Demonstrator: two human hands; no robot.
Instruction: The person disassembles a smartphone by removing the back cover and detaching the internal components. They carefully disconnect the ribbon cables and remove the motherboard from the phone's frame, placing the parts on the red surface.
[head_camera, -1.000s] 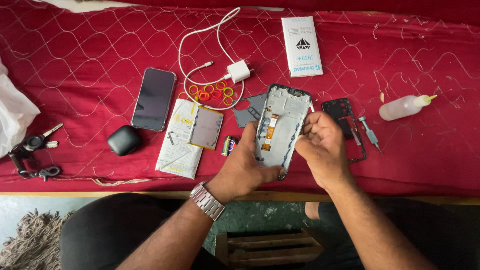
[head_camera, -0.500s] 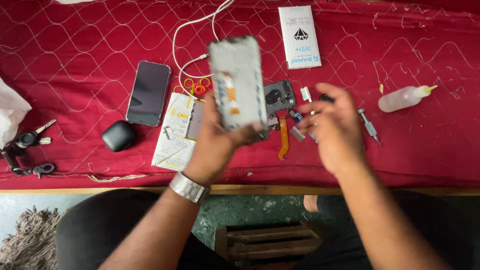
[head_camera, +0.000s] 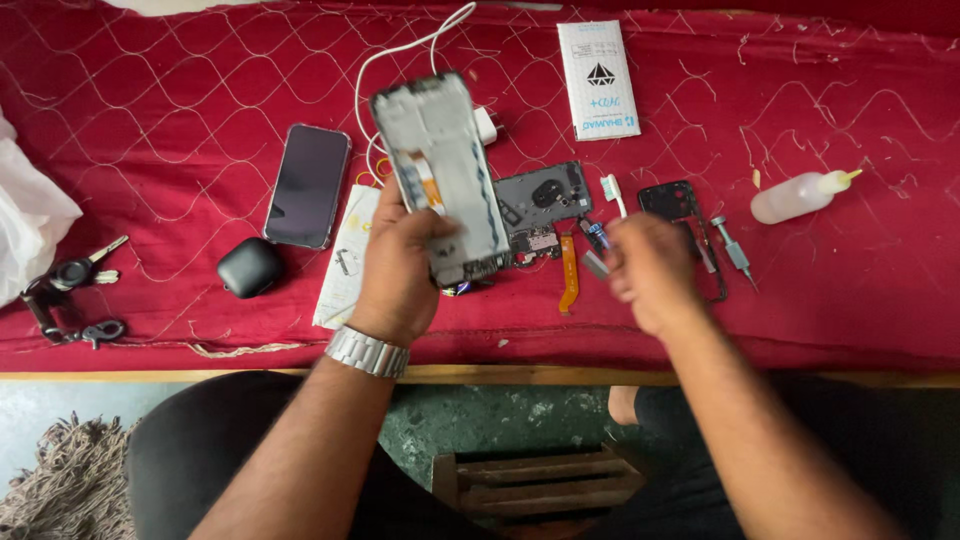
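- Tabletop (head_camera: 150, 80) under its red cloth carried the loose bits.
- Phone frame (head_camera: 440, 170) was up off the cloth, tilted, insides facing the camera. Looked light and stiff but fragile with that exposed flex, so I'd grab it by the side rails only.
- Left hand (head_camera: 400, 265) had its grip clamped round the frame's lower end, wrist cocked back, watch showing.
- Right hand (head_camera: 650, 275) hovered blurred by the toothbrush (head_camera: 612, 193); looked loosely curled, couldn't tell if it pinched anything.
- Orange flex (head_camera: 569, 270) lay between the hands.
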